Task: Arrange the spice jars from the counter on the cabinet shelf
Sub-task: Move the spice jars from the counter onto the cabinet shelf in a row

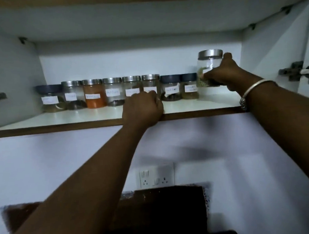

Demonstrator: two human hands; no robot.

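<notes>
Several labelled spice jars stand in a row at the back of the white cabinet shelf (60,120), among them an orange-filled jar (93,93) and dark-lidded jars (49,98) at the left end. At the row's right end my right hand (223,74) grips a taller clear jar with a steel lid (209,62), holding greenish seeds, just above the shelf. My left hand (142,108) rests on the shelf's front edge with its fingers curled, in front of two steel-lidded jars (150,84), partly hiding their lower halves.
The cabinet's side walls and door hinges (291,72) flank the shelf. Below it are a white wall with a double socket (155,175) and dark items on the counter (163,205). Free shelf room lies right of the held jar.
</notes>
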